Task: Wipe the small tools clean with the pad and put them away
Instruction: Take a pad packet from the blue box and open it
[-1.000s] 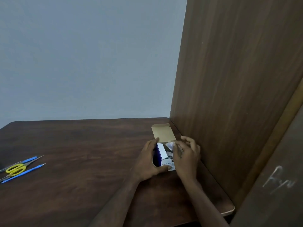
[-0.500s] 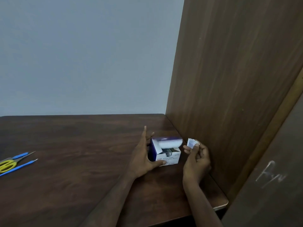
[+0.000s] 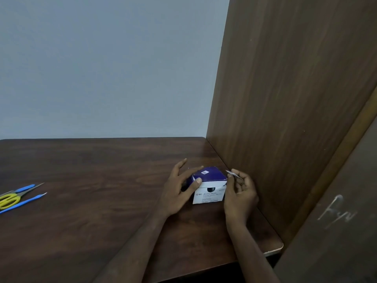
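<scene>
The right hand (image 3: 240, 193) holds a small white foil pad sachet (image 3: 232, 173) in a narrow fingertip grip beside the purple-and-white cardboard swab box (image 3: 209, 184), which the left hand (image 3: 179, 190) presses shut with loose fingers. The blue-handled slim tools (image 3: 22, 198) and yellow-handled scissors (image 3: 9, 200) lie far left on the dark wooden surface (image 3: 102, 201), long axes running left-right, nearer the left hand
</scene>
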Motion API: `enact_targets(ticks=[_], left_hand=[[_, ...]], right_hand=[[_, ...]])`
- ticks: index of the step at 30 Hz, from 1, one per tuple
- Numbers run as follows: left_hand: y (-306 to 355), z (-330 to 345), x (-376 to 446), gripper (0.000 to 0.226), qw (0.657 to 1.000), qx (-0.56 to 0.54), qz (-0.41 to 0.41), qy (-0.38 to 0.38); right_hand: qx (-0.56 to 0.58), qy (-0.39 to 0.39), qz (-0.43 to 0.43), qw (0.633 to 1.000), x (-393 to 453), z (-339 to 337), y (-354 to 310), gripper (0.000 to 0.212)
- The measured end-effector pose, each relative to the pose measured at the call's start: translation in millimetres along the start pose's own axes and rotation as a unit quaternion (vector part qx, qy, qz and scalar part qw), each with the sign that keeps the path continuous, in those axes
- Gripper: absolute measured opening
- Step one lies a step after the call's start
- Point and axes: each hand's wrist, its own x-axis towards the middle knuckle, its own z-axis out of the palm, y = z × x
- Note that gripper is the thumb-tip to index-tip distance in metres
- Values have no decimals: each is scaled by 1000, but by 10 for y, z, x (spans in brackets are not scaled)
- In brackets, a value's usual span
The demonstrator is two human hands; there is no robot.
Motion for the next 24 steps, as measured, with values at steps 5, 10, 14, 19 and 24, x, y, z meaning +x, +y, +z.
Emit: enact_targets(ticks=[5, 10, 14, 19, 24], left_hand=[[-14, 8, 18, 65, 997, 57, -37, -38], [-27, 12, 47, 66, 993, 85, -48, -64], [-56, 18, 34, 70, 998, -7, -39, -40], [-49, -34, 52, 37, 978, -105, -58, 172], [27, -464, -157, 16, 976, -28, -16, 215]], right_hand=[[-45, 24, -5, 999, 20, -15, 16, 32], [-25, 36, -30, 999, -25, -27, -68, 17], [-97, 1, -142, 985, -80, -51, -94, 17], [-163, -50, -271, 947, -99, -29, -132, 13], [-181, -100, -381, 901, -158, 16, -146, 17]])
